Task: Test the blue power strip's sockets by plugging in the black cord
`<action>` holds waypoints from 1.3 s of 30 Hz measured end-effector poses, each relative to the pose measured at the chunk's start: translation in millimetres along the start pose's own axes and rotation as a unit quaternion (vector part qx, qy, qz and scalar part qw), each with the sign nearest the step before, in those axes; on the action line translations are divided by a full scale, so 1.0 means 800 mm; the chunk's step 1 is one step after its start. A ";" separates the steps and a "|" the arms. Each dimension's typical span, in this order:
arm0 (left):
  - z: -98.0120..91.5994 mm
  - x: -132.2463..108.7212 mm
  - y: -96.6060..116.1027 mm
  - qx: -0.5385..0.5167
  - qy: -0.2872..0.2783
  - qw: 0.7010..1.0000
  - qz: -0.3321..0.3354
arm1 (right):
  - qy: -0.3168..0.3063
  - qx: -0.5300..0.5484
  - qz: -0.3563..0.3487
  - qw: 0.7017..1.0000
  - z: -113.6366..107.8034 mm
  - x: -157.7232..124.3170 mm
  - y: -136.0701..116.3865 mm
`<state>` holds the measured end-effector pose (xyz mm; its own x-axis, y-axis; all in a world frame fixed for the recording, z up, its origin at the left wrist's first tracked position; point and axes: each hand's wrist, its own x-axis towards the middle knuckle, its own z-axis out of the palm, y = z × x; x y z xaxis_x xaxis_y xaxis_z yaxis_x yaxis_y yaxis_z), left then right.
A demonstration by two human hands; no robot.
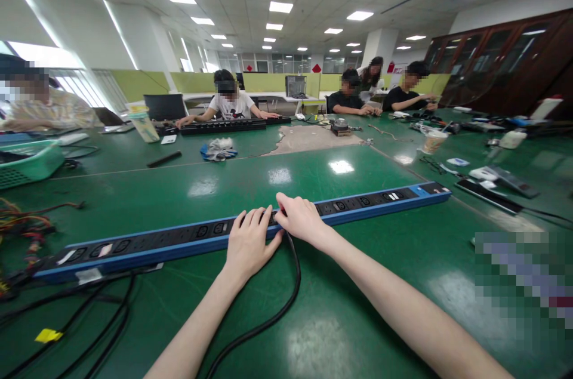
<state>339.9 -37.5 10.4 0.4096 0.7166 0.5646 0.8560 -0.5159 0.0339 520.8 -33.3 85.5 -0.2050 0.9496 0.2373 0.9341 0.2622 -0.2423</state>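
Note:
A long blue power strip with black socket faces lies slantwise across the green table in front of me. My left hand rests over its middle, fingers across the top and thumb on the near side, gripping it. Just to the right, my right hand is closed, with its fingers bent down at the sockets. From under the right hand a black power cord comes out and curves toward me. The cord's end is hidden by the fingers.
More black cables and colored wires lie at the left, near a green basket. Blue-white gloves and a dark bar lie beyond the strip. Cups and small electronics stand at the right. Several people sit around the table.

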 end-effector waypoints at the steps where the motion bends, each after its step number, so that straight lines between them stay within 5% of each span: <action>1: 0.000 0.000 0.000 0.000 0.000 1.000 0.000 | -0.003 0.013 -0.001 1.000 0.001 0.003 0.004; 8: -0.003 0.001 0.000 -0.001 -0.008 1.000 0.000 | -0.054 0.134 -0.035 0.989 -0.001 0.028 0.028; 21: 0.000 0.000 0.000 0.005 0.007 1.000 0.007 | -0.028 -0.029 -0.008 0.999 -0.008 0.004 -0.001; 31: 0.002 0.000 -0.001 0.012 0.020 1.000 0.015 | -0.011 0.071 0.013 0.997 0.000 0.013 0.014; 39: 0.005 0.001 -0.001 0.017 0.018 1.000 0.012 | 0.134 0.244 -0.013 0.960 -0.091 0.022 0.047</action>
<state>340.6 -34.8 7.6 0.4185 0.6874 0.5935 0.8570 -0.5153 -0.0075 573.7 -18.8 148.8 -0.0835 0.8805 0.4666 0.6682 0.3969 -0.6293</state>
